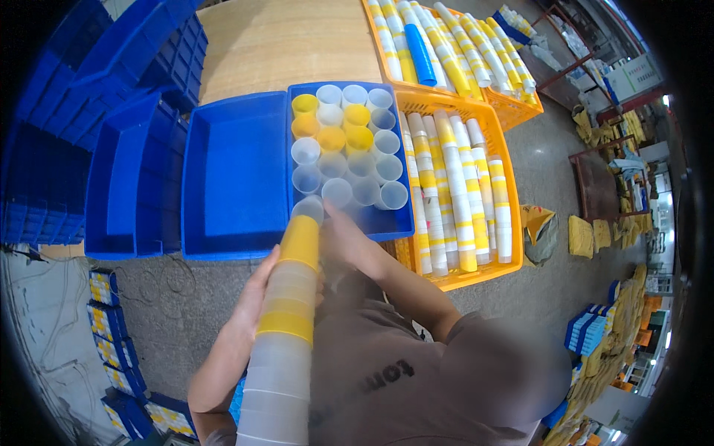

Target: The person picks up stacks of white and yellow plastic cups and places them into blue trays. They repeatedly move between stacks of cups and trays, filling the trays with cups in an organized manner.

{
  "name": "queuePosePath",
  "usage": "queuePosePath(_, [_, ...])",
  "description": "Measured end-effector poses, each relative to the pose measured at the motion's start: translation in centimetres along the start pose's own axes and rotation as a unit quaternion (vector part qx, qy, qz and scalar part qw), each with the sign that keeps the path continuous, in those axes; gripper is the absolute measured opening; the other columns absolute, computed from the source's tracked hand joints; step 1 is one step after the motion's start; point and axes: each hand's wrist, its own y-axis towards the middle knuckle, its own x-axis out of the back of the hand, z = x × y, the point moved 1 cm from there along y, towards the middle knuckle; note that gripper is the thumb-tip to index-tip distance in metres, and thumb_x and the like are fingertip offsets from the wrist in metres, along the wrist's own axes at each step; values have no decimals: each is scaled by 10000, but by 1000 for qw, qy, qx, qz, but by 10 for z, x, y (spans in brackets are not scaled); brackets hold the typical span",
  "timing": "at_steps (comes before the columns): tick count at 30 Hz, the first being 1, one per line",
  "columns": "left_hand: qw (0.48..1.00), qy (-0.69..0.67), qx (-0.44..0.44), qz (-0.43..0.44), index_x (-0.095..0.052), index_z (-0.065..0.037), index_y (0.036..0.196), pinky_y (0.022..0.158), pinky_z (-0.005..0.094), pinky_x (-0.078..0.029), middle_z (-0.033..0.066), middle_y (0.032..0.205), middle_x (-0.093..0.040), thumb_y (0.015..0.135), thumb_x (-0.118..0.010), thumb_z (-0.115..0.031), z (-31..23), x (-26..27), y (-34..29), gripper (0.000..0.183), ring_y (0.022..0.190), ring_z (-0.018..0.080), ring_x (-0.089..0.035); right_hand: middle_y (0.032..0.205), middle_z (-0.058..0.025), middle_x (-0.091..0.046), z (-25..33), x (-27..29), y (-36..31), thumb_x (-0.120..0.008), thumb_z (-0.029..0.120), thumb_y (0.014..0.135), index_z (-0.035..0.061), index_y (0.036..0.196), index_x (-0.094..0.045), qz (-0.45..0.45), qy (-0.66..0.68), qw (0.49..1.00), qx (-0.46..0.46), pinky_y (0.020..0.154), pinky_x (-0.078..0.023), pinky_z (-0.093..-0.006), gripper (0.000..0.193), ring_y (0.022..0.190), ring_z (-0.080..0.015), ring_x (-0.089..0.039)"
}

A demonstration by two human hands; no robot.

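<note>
A worker's left hand [256, 293] curls around a long stack of nested cups [284, 323], translucent and yellow, tilted toward the near edge of a blue tray [385, 221] where similar cups stand in rows. The right hand [343, 236] is by the stack's top end; blur leaves it impossible to tell whether its fingers pinch a cup. A second blue tray [236, 171] sits alongside, left, while an orange crate [476, 279] of cup stacks flanks the right.
</note>
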Motion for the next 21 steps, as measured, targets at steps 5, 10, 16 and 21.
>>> queuePosePath(5, [996,-40,-74,-38,-469,87,1310,675,369,-601,234,1006,-602,989,-456,-607,-29,7,7,764,787,273,-656,1306,-228,-537,0,8,-39,-638,335,961,-38,1368,-416,-81,-423,852,297,915,-523,-433,595,1120,-323,-611])
queuePosePath(10, [987,-54,-121,89,-434,93,1354,625,337,-568,250,1022,-590,1016,-444,-555,-60,19,0,731,823,255,-622,1022,-212,-668,-3,2,-9,-673,108,786,-18,1061,-614,-87,-862,265,424,637,-560,-407,308,755,-332,-695])
queuePosePath(16, [974,40,-225,-4,-479,74,1327,648,329,-571,239,1004,-635,1057,-411,-441,-42,15,-24,585,800,240,-653,724,-146,-683,6,39,55,-636,70,743,17,796,-661,-47,-877,203,432,516,-535,-418,79,590,-315,-682])
queuePosePath(21, [973,-13,-232,11,-476,64,1323,644,328,-570,228,986,-631,1049,-417,-472,-37,31,-29,604,795,236,-647,739,-141,-684,9,18,36,-652,127,835,43,802,-682,-49,-863,228,448,505,-525,-400,95,611,-301,-691])
